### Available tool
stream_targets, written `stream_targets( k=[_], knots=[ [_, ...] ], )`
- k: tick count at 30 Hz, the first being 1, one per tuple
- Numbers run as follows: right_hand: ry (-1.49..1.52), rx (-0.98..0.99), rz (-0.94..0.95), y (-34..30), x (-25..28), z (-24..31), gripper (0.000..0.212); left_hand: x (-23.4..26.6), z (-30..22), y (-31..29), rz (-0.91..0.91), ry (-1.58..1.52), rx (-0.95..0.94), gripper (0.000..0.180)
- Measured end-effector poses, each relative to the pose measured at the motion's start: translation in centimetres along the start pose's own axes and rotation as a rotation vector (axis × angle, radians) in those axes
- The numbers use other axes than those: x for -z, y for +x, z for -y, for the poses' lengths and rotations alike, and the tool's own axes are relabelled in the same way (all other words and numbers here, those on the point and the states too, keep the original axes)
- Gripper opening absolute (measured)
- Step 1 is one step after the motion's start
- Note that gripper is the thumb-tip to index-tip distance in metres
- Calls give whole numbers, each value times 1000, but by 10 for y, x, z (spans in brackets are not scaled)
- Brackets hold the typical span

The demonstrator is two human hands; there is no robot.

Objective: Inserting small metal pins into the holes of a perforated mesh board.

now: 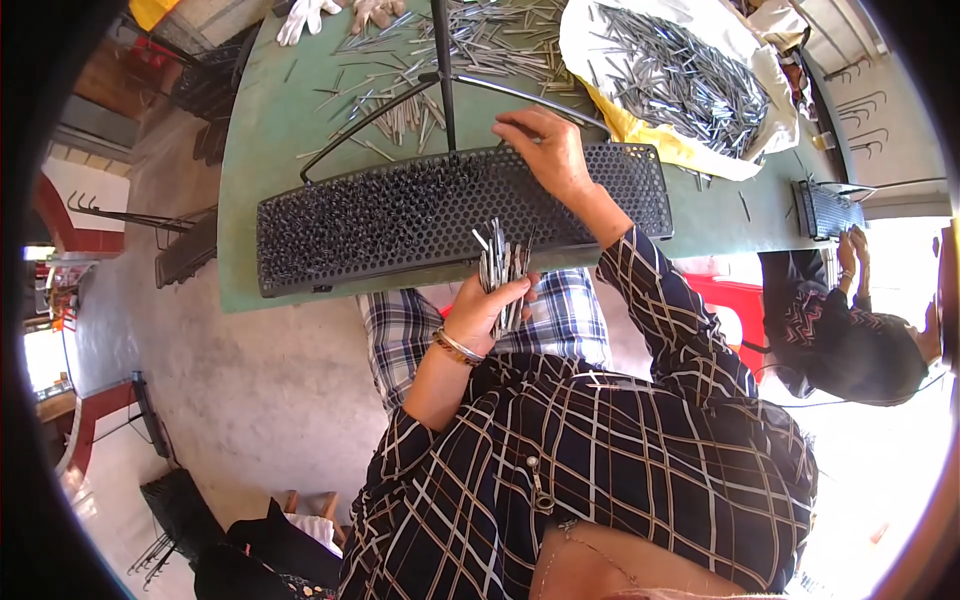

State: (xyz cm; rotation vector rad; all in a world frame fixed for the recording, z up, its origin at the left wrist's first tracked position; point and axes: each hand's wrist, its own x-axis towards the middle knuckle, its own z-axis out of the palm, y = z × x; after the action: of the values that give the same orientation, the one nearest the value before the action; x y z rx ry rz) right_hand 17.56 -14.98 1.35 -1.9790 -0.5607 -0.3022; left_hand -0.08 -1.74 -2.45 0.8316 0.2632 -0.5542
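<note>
My left hand point(490, 296), with bracelets at the wrist, is closed around a bundle of thin metal rods point(497, 262) that fan out at the top. It is in front of the near edge of a long black perforated rack point(560, 222). Dark upright pieces crowd the rack's left half, while bare round holes show toward the right. My right hand point(548, 150) is over the far side of the rack, right of its centre. Its fingers are bent together and point left; anything between the fingertips is too small to make out. A black frame handle point(446, 90) rises from the rack.
Loose rods point(490, 40) lie scattered on the green table point(262, 120) behind the rack. A white and yellow sack point(690, 155) heaped with rods lies at the far right. White gloves point(305, 20) rest far left. At right, another person's hands point(852, 250) touch a similar rack point(832, 212).
</note>
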Motion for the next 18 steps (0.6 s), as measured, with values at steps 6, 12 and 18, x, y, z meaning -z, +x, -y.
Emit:
stream_targets(
  k=[6, 12, 18],
  knots=[
    [-19, 2, 41, 0, -2, -1, 17, 1, -4, 1, 15, 18, 19, 22],
    [-144, 184, 65, -8, -4, -11, 17, -3, -7, -3, 37, 59, -15, 17],
    [-429, 381, 48, -13, -2, -10, 21, -2, -6, -4, 75, 114, -65, 17]
  ],
)
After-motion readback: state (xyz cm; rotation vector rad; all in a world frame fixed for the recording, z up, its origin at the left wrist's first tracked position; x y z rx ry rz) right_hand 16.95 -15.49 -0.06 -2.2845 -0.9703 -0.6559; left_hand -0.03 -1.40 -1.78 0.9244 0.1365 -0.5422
